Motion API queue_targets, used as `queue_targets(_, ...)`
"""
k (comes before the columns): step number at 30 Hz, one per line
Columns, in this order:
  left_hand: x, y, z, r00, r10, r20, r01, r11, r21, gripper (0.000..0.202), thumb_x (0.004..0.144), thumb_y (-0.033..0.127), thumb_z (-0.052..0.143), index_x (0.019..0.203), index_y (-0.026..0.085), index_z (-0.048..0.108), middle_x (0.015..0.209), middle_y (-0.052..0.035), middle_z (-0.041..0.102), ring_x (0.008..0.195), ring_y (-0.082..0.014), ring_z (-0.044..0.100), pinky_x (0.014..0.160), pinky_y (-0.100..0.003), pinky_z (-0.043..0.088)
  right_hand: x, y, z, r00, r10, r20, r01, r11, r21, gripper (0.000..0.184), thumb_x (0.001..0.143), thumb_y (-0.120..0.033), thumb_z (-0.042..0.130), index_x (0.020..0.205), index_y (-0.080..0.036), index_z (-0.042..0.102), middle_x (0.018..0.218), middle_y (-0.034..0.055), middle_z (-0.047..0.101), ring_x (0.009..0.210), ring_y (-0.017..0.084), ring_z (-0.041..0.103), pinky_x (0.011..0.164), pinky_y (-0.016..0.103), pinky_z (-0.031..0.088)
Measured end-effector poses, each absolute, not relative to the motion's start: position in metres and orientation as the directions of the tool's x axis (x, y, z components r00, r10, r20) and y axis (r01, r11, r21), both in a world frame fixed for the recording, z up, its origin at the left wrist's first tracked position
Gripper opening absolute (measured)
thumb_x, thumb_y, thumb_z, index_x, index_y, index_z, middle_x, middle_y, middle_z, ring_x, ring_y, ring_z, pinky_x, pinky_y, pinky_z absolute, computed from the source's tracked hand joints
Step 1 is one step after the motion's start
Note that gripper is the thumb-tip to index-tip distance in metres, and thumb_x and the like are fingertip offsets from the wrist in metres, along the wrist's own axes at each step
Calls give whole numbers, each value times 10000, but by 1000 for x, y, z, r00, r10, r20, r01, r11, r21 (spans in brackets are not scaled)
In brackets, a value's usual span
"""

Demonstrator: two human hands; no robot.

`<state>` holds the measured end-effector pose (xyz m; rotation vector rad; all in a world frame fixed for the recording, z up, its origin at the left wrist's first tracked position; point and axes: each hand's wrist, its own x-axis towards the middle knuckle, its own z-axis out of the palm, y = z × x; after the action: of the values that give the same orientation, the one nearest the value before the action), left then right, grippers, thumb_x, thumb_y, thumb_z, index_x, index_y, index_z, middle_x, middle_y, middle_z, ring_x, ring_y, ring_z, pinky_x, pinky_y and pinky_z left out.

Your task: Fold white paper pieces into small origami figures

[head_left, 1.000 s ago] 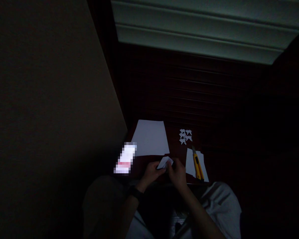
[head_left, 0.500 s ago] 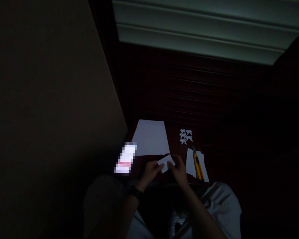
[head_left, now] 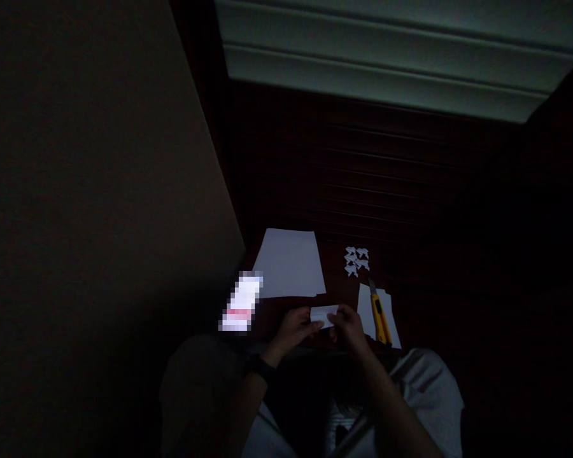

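Note:
Between both hands is a small piece of white paper [head_left: 323,313], held up near the table's front edge. My left hand [head_left: 296,326] pinches its left end, thumb on top. At the other end my right hand [head_left: 349,324] grips it, the thumb lying across its face. A crease seems to run along the paper, though the dim light hides detail. To the right of my right hand, a yellow utility knife [head_left: 381,318] with its blade out rests on a stack of smaller white paper [head_left: 364,312].
Large white sheets [head_left: 289,264] lie at the back left. A lit, blurred-out phone screen [head_left: 242,302] overlaps their lower left corner. Several small folded paper shapes [head_left: 356,261] sit at the back right. A wall [head_left: 124,159] rises on the left.
The white paper has turned from a tilted position to nearly level and now looks narrower. My right hand has shifted slightly right and down with it.

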<state>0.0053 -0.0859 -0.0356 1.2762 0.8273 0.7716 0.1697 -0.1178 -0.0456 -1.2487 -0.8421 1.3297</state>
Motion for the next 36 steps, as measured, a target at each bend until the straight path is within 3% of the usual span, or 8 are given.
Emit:
queue_targets(6, 5, -80, -40, 469, 871, -148, -44, 191, 981, 393, 667, 387, 642, 916, 85, 610, 767, -82, 647, 649, -175, 600, 480, -244, 477, 167, -120, -44, 121, 972, -200, -266, -162, -950, 321, 647, -395, 635, 844, -169, 520, 459, -51, 542, 338, 115, 508, 324, 203, 417)
queue_targets(12, 3, -79, -40, 414, 898, -148, -45, 182, 982, 375, 650, 355, 654, 922, 99, 628, 860, -99, 657, 663, -175, 601, 451, -218, 455, 166, -126, -37, 39, 973, -228, -302, -206, -931, 338, 624, -366, 665, 890, -174, 582, 685, 11, 626, 467, 136, 583, 432, 261, 500)
queue_targets(18, 2, -78, -44, 374, 915, -152, -27, 175, 984, 308, 665, 303, 631, 899, 102, 640, 823, -92, 665, 650, -173, 603, 461, -219, 448, 169, -128, -36, -62, 976, -209, -240, -218, -946, 455, 553, -284, 745, 974, -185, 602, 841, 35, 649, 649, 178, 619, 583, 326, 535)
queue_targets(24, 3, -80, -42, 413, 902, -128, -32, 154, 988, 310, 668, 299, 626, 912, 109, 638, 815, -82, 663, 655, -166, 606, 506, -232, 469, 169, -124, -44, -13, 967, -255, -309, -246, -919, 436, 566, -286, 748, 960, -153, 618, 744, 28, 651, 612, 157, 609, 613, 323, 525)
queue_targets(31, 2, -82, -39, 426, 888, -174, -110, 242, 964, 387, 648, 312, 661, 968, 99, 617, 933, -115, 651, 838, -222, 608, 636, -306, 524, 170, -124, -39, -9, 949, -314, -383, -294, -876, 427, 568, -290, 749, 948, -140, 625, 818, 63, 657, 662, 165, 625, 647, 324, 525)
queue_targets(36, 1, -80, -42, 407, 887, -216, -118, 286, 951, 362, 624, 280, 674, 935, 99, 633, 892, -108, 662, 773, -214, 622, 609, -321, 534, 172, -126, -41, -33, 956, -292, -360, -284, -889, 441, 591, -302, 739, 983, -144, 611, 816, 66, 662, 677, 167, 629, 657, 329, 520)
